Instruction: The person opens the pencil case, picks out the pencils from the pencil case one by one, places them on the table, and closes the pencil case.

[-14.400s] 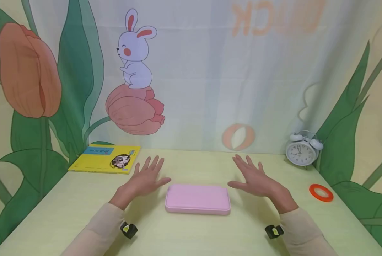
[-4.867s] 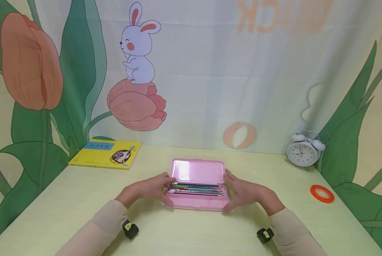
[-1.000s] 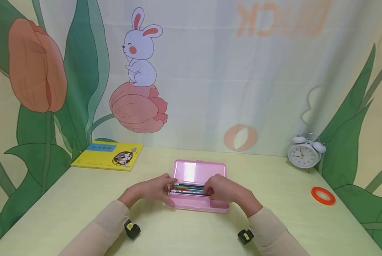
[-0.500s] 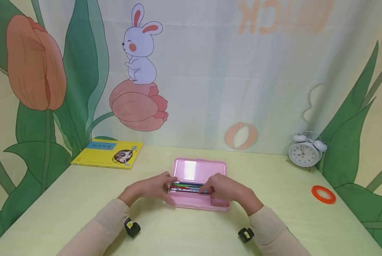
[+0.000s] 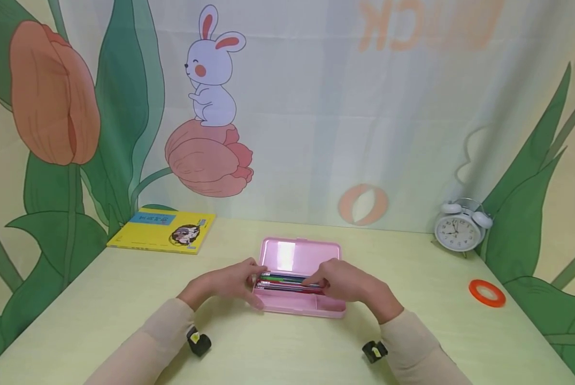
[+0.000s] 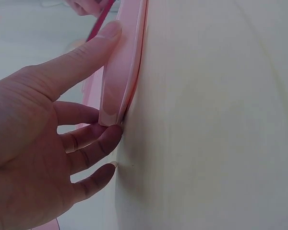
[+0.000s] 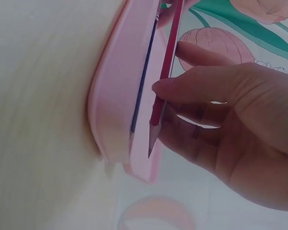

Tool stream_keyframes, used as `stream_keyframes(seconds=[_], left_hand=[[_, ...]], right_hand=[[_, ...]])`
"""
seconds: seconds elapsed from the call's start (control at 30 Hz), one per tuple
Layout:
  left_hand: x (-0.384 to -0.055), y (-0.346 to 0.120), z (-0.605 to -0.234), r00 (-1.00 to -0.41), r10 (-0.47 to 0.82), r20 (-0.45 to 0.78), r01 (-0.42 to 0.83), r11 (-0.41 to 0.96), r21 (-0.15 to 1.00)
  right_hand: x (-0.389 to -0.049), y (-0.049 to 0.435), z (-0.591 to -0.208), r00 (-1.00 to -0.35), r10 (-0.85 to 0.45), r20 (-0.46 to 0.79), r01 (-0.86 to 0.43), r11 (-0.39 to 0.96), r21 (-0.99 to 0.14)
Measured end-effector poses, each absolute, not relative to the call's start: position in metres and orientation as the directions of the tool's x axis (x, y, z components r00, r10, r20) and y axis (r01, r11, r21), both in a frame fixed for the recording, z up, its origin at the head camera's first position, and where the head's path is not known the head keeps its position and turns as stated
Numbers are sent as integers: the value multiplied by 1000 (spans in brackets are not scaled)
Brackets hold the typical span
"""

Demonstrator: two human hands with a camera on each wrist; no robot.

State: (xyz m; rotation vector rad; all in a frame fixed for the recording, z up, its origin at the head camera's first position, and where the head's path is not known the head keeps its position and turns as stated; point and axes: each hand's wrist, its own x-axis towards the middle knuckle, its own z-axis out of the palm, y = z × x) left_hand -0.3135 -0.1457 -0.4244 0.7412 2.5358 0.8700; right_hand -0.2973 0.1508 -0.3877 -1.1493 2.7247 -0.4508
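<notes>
A pink pencil case (image 5: 287,306) lies opened on the table, its lid (image 5: 311,256) tilted back behind it. Several pencils (image 5: 282,279) lie side by side in the rear compartment. With thumb at the front wall and fingers at the end, my left hand (image 5: 229,283) holds the case's left side. My right hand (image 5: 347,280) is over the right part of the case. It pinches a red pencil (image 7: 169,62) between thumb and fingers, near the sharpened tip. In the right wrist view this pencil stands raised above a dark pencil (image 7: 145,79) in the case.
A yellow book (image 5: 159,232) lies at the back left of the table (image 5: 268,353). At the back right stands a white alarm clock (image 5: 458,230), with an orange tape roll (image 5: 487,293) in front of it. A printed curtain (image 5: 292,107) hangs behind.
The case, closed at first, was opened. My right hand left its right end and reached in among the pencils. It now pinches the red pencil and has shifted slightly right; my left hand stays.
</notes>
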Motion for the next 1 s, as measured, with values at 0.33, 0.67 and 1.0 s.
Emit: stream_keyframes(seconds=[0.33, 0.67, 1.0], left_hand=[[-317, -146, -427, -809, 563, -170, 338, 681, 650], [-317, -148, -428, -806, 569, -163, 344, 674, 653], [-316, -148, -427, -801, 580, -150, 363, 669, 648]], right_hand=[[-296, 165, -378, -711, -703, -20, -658, 675, -335], [-296, 183, -375, -754, -656, -32, -614, 721, -320], [-301, 215, -367, -768, -640, -13, -613, 740, -278]])
